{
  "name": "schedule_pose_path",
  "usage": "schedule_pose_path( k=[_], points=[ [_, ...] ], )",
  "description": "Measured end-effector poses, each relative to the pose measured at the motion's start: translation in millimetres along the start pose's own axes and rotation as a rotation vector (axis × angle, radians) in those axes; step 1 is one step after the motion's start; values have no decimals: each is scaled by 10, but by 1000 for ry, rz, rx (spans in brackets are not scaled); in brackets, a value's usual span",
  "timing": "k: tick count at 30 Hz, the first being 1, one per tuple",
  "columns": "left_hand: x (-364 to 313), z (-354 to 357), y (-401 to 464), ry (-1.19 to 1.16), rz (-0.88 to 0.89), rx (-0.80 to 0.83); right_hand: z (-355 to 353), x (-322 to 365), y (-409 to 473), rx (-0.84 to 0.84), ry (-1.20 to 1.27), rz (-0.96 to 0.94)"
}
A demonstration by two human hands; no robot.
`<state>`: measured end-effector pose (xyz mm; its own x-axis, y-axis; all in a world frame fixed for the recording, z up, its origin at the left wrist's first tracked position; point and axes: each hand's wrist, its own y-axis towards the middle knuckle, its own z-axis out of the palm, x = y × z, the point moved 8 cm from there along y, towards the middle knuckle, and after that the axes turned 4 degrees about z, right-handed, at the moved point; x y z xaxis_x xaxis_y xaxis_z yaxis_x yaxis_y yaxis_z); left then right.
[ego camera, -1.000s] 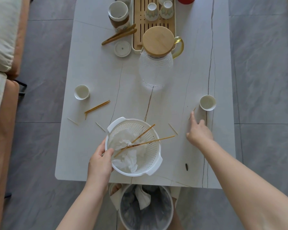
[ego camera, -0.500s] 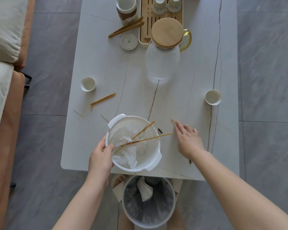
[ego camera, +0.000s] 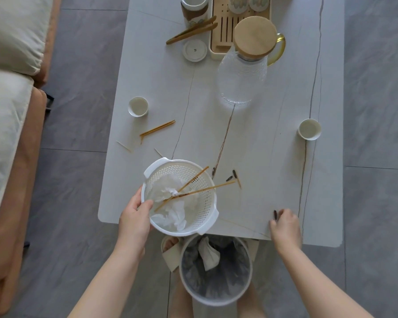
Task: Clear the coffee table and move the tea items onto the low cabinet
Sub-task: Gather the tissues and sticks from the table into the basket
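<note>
My left hand [ego camera: 133,222] grips the left rim of a white perforated basket [ego camera: 201,203] at the front edge of the coffee table [ego camera: 251,138]. Crumpled tissue [ego camera: 176,214] and two long bamboo skewers [ego camera: 201,189] lie in the basket. My right hand [ego camera: 285,226] rests at the table's front right, fingers curled, fingertips at a small dark scrap [ego camera: 274,214] lying on the top. Two more dark scraps [ego camera: 231,177] lie beside the basket. More skewers [ego camera: 157,129] and toothpicks [ego camera: 124,145] are scattered on the left.
A glass pitcher [ego camera: 241,79] with a wooden lid stands mid-table. Small white cups sit left [ego camera: 138,106] and right [ego camera: 309,129]. At the far end are a bamboo tea tray [ego camera: 225,31], tongs [ego camera: 191,33], a white lid [ego camera: 194,50] and a mug [ego camera: 193,8]. A lined bin [ego camera: 214,269] stands below me, a sofa [ego camera: 7,111] to the left.
My right hand has pulled back from beside the basket to the table's front right edge, onto the dark scrap. Dark scraps now lie near the basket. My left hand keeps its hold.
</note>
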<state>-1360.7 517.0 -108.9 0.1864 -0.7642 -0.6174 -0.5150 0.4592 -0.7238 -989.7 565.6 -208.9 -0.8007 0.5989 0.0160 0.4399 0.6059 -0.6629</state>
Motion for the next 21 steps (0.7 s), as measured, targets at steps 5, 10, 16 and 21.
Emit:
schedule_pose_path(
  k=[5, 10, 16, 21],
  points=[
    [65, -182, 94, -13, -2, -20, 22, 632, 24, -36, 130, -164],
    [71, -290, 156, -22, 3, -25, 100, 1507, -73, 98, 181, -437],
    [70, -439, 185, -32, 3, -33, 40, 1490, -41, 46, 81, -334],
    [80, -529, 211, -38, 0, -30, 112, 1473, -9, 71, 58, -306]
  ],
)
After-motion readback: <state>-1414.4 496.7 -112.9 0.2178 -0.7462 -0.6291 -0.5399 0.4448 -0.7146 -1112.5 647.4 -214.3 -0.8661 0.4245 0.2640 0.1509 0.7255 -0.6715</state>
